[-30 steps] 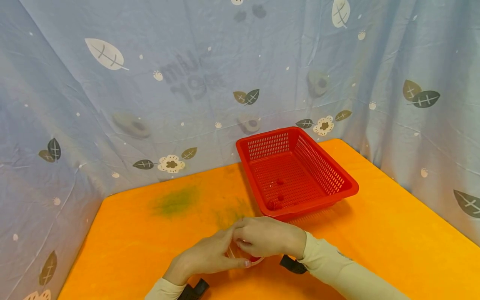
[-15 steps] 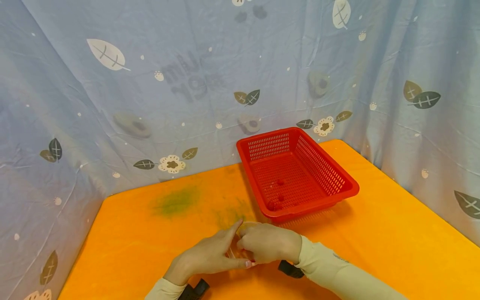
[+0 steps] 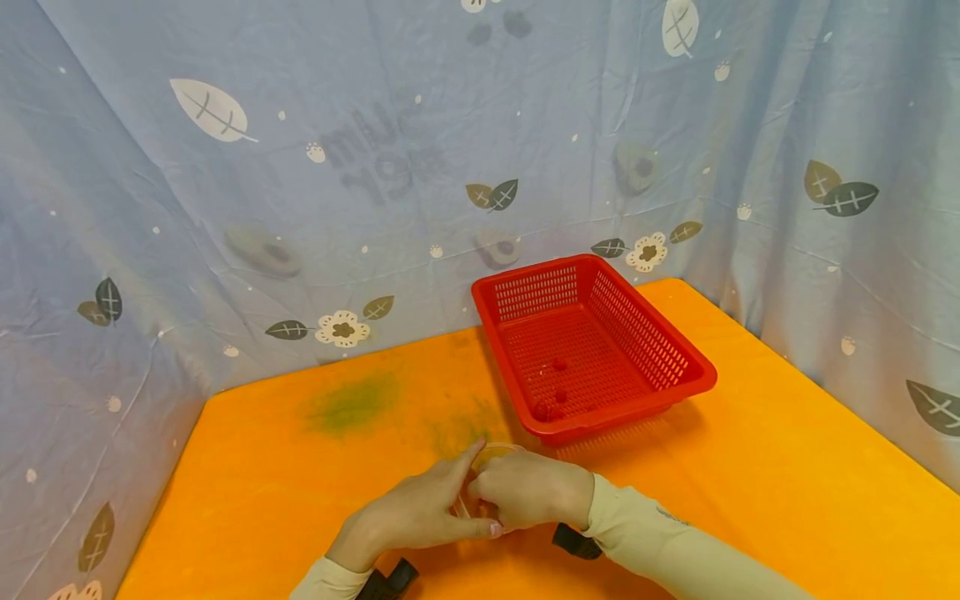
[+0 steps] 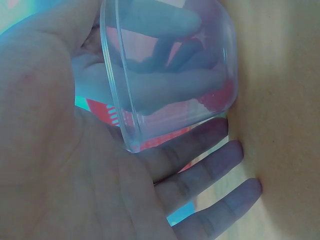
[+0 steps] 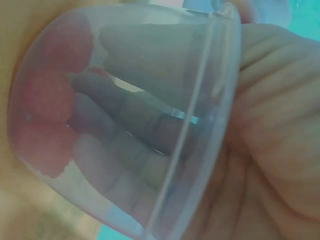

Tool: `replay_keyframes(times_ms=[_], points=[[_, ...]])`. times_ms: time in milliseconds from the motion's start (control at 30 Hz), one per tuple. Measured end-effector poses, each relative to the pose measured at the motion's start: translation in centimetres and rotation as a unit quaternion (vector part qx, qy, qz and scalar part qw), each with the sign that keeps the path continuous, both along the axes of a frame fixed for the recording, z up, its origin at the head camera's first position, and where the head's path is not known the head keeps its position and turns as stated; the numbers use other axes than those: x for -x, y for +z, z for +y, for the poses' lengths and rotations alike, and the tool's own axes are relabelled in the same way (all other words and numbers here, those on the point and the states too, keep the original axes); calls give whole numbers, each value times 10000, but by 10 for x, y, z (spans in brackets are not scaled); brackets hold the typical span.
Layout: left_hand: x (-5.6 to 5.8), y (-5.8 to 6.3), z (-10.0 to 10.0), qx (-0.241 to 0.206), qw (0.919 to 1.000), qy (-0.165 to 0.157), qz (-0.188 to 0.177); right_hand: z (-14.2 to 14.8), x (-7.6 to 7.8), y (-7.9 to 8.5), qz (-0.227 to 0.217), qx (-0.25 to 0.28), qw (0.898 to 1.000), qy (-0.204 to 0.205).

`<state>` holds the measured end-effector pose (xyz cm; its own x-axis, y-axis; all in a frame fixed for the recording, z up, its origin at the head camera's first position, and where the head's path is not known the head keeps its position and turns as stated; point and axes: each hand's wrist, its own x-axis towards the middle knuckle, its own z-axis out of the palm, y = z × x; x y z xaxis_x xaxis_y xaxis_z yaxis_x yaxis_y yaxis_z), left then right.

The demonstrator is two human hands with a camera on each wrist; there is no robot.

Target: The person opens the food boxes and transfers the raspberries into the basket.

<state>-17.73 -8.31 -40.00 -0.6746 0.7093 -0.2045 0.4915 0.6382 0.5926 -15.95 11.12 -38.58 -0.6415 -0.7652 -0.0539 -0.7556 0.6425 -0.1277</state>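
Observation:
A clear plastic cup (image 3: 462, 505) stands on the orange table between my hands. My left hand (image 3: 420, 508) holds its side, the thumb and index finger on opposite sides; in the left wrist view the other fingers lie fairly straight beside the wall. My right hand (image 3: 528, 490) reaches down inside the cup. Through the wall in the right wrist view, several red berries (image 5: 49, 97), bumpy like raspberries, lie at the bottom. The right fingers (image 5: 100, 165) are slightly bent near them, with thumb and fingers apart. Whether a fingertip touches a berry cannot be told.
A red slotted basket (image 3: 611, 412) stands just beyond my right hand. A few small red lumps (image 3: 560, 364) lie on its floor. The orange tabletop (image 3: 285, 475) has green stains, and a patterned blue curtain (image 3: 420, 158) closes off the back and sides.
My right hand has moved lower and slightly left, deeper into the cup. The cup's far rim has come into view. My left hand and the basket have stayed put.

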Motion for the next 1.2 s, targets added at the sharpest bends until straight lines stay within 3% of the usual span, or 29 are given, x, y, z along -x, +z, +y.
replay_keyframes(times_ms=[500, 1000, 1200], points=[[-1, 1, 0, 117, 9999, 65, -10, 0, 3, -2, 138, 72, 9998, 138], [-1, 2, -1, 152, 9998, 99, -44, -2, 0, -3, 467, -38, 9989, -98], [0, 2, 0, 89, 9998, 106, -120, -1, 0, -1, 363, -37, 9993, -90]])
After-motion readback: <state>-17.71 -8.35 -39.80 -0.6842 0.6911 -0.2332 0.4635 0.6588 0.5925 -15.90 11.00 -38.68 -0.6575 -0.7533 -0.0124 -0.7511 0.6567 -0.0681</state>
